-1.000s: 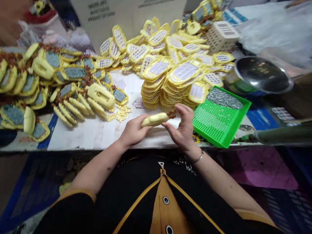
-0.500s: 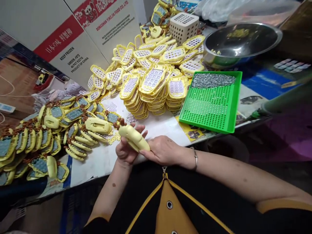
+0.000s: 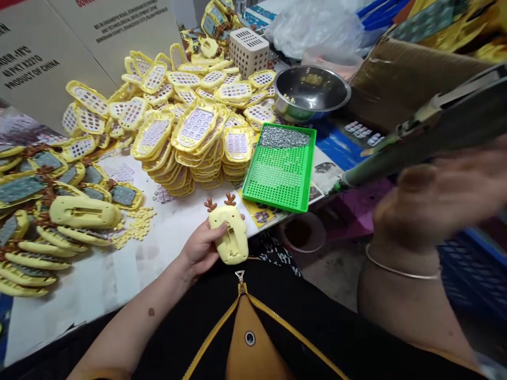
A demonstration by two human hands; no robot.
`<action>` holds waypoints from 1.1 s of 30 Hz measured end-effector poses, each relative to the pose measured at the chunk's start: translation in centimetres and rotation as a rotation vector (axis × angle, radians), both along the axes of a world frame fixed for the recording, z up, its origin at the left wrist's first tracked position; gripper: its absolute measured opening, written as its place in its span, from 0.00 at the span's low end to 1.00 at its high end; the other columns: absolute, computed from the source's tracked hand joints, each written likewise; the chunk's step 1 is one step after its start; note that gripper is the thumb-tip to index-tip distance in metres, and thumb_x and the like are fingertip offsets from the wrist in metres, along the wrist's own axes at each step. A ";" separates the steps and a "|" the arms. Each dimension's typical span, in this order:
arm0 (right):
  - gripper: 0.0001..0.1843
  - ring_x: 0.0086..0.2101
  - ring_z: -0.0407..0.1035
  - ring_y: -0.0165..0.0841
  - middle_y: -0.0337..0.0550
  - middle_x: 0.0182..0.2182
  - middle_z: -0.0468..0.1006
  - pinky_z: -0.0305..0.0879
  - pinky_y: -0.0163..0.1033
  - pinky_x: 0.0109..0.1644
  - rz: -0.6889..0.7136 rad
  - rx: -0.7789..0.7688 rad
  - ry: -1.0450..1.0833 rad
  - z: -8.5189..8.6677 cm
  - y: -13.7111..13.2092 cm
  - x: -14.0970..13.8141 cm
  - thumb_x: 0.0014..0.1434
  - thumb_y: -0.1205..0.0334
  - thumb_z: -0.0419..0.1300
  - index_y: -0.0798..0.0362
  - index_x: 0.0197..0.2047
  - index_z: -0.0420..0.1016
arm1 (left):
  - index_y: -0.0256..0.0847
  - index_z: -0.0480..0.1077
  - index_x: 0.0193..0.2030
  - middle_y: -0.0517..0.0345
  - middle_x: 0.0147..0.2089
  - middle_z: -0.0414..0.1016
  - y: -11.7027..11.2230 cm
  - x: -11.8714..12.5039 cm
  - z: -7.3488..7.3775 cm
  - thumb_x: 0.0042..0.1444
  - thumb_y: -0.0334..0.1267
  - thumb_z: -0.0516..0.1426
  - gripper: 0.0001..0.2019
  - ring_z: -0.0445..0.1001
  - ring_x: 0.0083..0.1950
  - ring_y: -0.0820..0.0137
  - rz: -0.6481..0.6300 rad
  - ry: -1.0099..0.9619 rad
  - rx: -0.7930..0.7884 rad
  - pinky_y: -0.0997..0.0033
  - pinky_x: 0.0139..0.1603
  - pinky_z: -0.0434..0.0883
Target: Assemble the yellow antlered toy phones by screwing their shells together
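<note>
My left hand grips a pale yellow toy phone with brown antlers, above my lap at the table's front edge. Its back faces up, showing a long open battery recess, and my thumb rests by that recess. Over on the right, my right hand is raised and smeared by motion, so its fingers are unclear. Close to it is a long dark power screwdriver, its tip pointing down and left toward the tray. Whether the hand touches it I cannot tell.
Stacked yellow front shells fill the table's middle. Assembled toy halves lie at left, beside small yellow pieces. A green tray holds screws; a steel bowl stands behind it. A cardboard box is at right.
My right hand has let go of the toy phone and swung right, toward the screwdriver. In my left hand the toy has turned upright, back facing up. The view has shifted right.
</note>
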State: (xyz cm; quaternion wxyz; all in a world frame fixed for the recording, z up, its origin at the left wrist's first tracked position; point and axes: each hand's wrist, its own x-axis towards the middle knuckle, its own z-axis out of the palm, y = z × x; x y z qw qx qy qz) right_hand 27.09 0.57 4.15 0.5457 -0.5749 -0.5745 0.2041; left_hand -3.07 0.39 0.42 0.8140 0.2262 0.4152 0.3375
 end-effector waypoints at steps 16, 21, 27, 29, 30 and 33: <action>0.11 0.19 0.66 0.28 0.33 0.20 0.71 0.64 0.35 0.22 0.384 0.470 0.564 -2.1 5.8 -2.0 0.53 0.66 0.67 0.50 0.41 0.78 | 0.35 0.73 0.44 0.51 0.37 0.81 1.2 2.2 0.5 0.37 0.40 0.74 0.27 0.79 0.36 0.64 0.034 0.101 -0.173 0.69 0.36 0.76; 0.11 0.21 0.67 0.27 0.33 0.21 0.70 0.64 0.36 0.24 0.449 0.419 0.532 -3.5 6.8 -2.0 0.56 0.66 0.65 0.49 0.44 0.76 | 0.35 0.75 0.46 0.50 0.40 0.82 1.8 1.6 0.0 0.41 0.40 0.72 0.24 0.80 0.38 0.65 -0.028 0.017 -0.181 0.69 0.40 0.78; 0.10 0.20 0.66 0.28 0.32 0.21 0.67 0.64 0.37 0.23 0.411 0.333 0.500 -3.7 6.8 -1.9 0.56 0.61 0.66 0.44 0.43 0.76 | 0.35 0.76 0.44 0.50 0.40 0.82 1.9 1.3 -0.2 0.43 0.40 0.72 0.22 0.80 0.37 0.65 -0.036 -0.017 -0.188 0.68 0.41 0.78; 0.10 0.20 0.66 0.28 0.32 0.22 0.67 0.63 0.37 0.22 0.419 0.313 0.477 -3.9 6.8 -1.8 0.56 0.59 0.66 0.43 0.43 0.76 | 0.36 0.76 0.45 0.50 0.39 0.82 2.0 1.3 -0.2 0.42 0.39 0.72 0.22 0.80 0.38 0.65 -0.027 -0.016 -0.204 0.68 0.41 0.78; 0.10 0.21 0.66 0.29 0.32 0.22 0.67 0.63 0.37 0.22 0.425 0.309 0.467 -3.9 6.9 -1.7 0.57 0.59 0.66 0.43 0.43 0.76 | 0.36 0.76 0.46 0.50 0.40 0.82 2.0 1.3 -0.2 0.42 0.39 0.72 0.23 0.80 0.38 0.65 -0.021 -0.015 -0.210 0.68 0.42 0.78; 0.10 0.21 0.67 0.29 0.31 0.21 0.68 0.63 0.37 0.23 0.427 0.322 0.448 -3.7 6.7 -1.7 0.57 0.60 0.66 0.44 0.44 0.76 | 0.36 0.74 0.47 0.50 0.41 0.82 2.0 1.4 -0.2 0.40 0.37 0.73 0.26 0.80 0.39 0.65 -0.012 -0.014 -0.214 0.68 0.41 0.78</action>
